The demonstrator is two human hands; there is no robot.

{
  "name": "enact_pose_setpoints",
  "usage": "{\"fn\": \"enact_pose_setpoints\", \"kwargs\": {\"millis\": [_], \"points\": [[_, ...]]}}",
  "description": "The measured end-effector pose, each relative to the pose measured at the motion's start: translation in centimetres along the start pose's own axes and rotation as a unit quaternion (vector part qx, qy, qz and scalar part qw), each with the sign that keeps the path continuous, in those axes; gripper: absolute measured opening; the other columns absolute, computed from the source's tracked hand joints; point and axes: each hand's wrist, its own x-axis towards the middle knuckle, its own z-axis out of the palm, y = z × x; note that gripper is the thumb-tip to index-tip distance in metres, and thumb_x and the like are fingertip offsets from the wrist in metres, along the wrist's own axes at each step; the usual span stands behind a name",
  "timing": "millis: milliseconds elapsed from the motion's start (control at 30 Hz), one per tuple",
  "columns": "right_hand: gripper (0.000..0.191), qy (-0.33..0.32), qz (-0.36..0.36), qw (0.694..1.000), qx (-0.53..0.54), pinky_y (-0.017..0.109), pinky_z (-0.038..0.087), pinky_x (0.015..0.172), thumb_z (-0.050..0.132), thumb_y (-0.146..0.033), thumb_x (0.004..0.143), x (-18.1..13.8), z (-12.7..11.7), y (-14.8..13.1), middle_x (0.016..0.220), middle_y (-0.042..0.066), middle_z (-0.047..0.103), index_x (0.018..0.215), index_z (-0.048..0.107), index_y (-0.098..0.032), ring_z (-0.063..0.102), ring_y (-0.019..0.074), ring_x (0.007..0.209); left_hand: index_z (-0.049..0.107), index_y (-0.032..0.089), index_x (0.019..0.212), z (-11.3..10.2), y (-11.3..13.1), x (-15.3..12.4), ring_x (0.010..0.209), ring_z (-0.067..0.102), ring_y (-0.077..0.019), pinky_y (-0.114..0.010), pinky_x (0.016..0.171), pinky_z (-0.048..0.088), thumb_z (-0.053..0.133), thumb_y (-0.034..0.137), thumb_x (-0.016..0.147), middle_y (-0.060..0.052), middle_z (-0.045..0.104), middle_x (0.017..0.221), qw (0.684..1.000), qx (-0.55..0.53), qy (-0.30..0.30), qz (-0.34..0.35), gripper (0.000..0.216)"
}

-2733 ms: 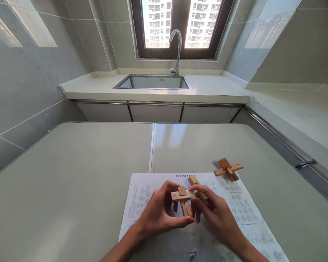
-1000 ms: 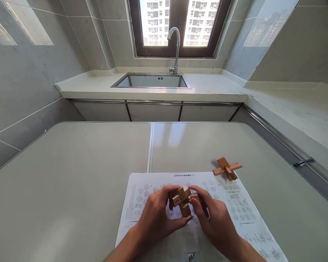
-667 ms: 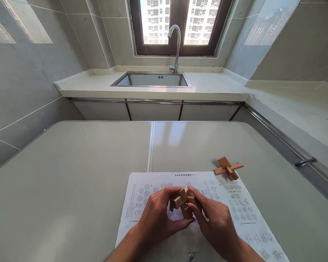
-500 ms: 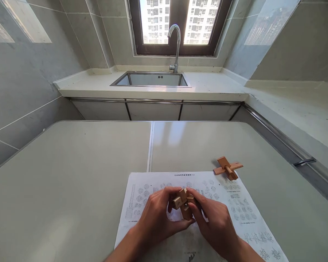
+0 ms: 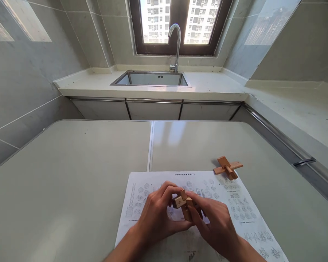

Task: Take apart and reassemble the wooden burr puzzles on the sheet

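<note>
Between my hands, above a printed sheet (image 5: 142, 182), is a wooden interlocking puzzle (image 5: 179, 202) of short square bars crossing each other. My left hand (image 5: 161, 211) grips it from the left, fingers over the top and thumb beneath. From the right, my right hand (image 5: 214, 222) pinches one of the bars between thumb and fingers. Part of the puzzle is hidden behind the fingers. A second wooden puzzle (image 5: 227, 168), reddish and cross-shaped, lies on the sheet's upper right corner, apart from both hands.
The sheet of small line drawings lies on a pale table (image 5: 84, 174) with a seam down its middle. Past the far edge is a white counter (image 5: 213, 82) with a sink (image 5: 150, 86) and a tap (image 5: 177, 47) beneath a window. Another counter (image 5: 303, 105) runs along the right.
The puzzle has turned slightly in my hands, and my right fingers have shifted on its right-hand bar. My left index finger sits a little higher. The second puzzle has stayed put.
</note>
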Motion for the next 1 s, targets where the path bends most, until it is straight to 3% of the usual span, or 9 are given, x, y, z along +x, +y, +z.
{"fn": "enact_pose_setpoints", "kwargs": {"millis": [200,400,500,567,667,900,1000], "points": [[0.036,0.018,0.006,1.0,0.002,0.024,0.05,0.048,0.058,-0.014,0.099,0.0,0.0,-0.1,0.064,-0.004,0.068,0.134,0.054,-0.018,0.058,0.0122,0.045,0.054,0.029,0.117,0.2,-0.1,-0.3,0.075,0.068,-0.0159,-0.027,0.065,0.054,0.084,0.022,0.072,0.001,0.073,0.098,0.999,-0.017,-0.042,-0.024,0.055],[0.038,-0.007,0.017,0.999,0.039,0.025,0.053,0.052,0.058,-0.015,0.098,-0.1,0.0,-0.2,0.067,-0.005,0.069,0.135,0.05,-0.023,0.061,0.0135,0.048,0.053,0.028,0.116,0.2,0.2,-0.3,0.075,0.071,-0.0168,-0.029,0.071,0.057,0.084,0.017,0.069,0.002,0.077,0.095,0.995,-0.068,-0.058,-0.037,0.058],[0.031,-0.024,0.07,0.994,0.085,0.027,0.054,0.055,0.052,-0.03,0.106,-0.2,-0.2,-0.5,0.071,-0.003,0.071,0.137,0.046,-0.026,0.064,0.0159,0.053,0.052,0.028,0.117,0.0,0.3,-0.2,0.075,0.07,-0.017,-0.03,0.074,0.057,0.088,0.02,0.069,0.002,0.076,0.093,0.992,-0.097,-0.045,-0.061,0.06],[0.03,-0.038,0.139,0.98,0.136,0.027,0.055,0.056,0.039,-0.039,0.112,-0.2,-0.3,-0.8,0.074,-0.002,0.071,0.138,0.045,-0.027,0.065,0.0167,0.056,0.054,0.028,0.116,-0.3,0.4,-0.1,0.076,0.069,-0.0169,-0.029,0.073,0.056,0.092,0.026,0.068,0.002,0.076,0.092,0.989,-0.117,-0.034,-0.086,0.062],[0.033,-0.061,0.235,0.949,0.2,0.025,0.052,0.055,0.028,-0.038,0.114,-0.2,-0.5,-0.9,0.065,-0.005,0.064,0.136,0.05,-0.026,0.06,0.0156,0.053,0.056,0.026,0.113,-0.8,0.6,0.3,0.077,0.069,-0.0171,-0.028,0.072,0.055,0.096,0.027,0.064,0.002,0.075,0.091,0.981,-0.167,-0.023,-0.1,0.064],[0.032,-0.111,0.287,0.913,0.269,0.025,0.042,0.055,0.041,-0.048,0.11,-0.3,-0.3,0.2,0.068,-0.003,0.056,0.103,0.06,-0.023,0.05,0.015,0.057,0.058,0.028,0.117,-1.2,0.9,0.6,0.082,0.069,-0.0178,-0.031,0.079,0.056,0.093,0.015,0.063,0.001,0.072,0.098,0.972,-0.218,-0.04,-0.083,0.066],[0.038,-0.133,0.321,0.875,0.337,0.025,0.036,0.053,0.041,-0.052,0.11,-0.2,-0.3,0.5,0.061,-0.006,0.048,0.091,0.056,-0.022,0.042,0.013,0.053,0.058,0.029,0.12,-1.3,1.0,0.7,0.089,0.067,-0.0201,-0.035,0.085,0.056,0.092,0.012,0.061,-0.001,0.07,0.105,0.977,-0.194,-0.039,-0.075,0.07]]}}
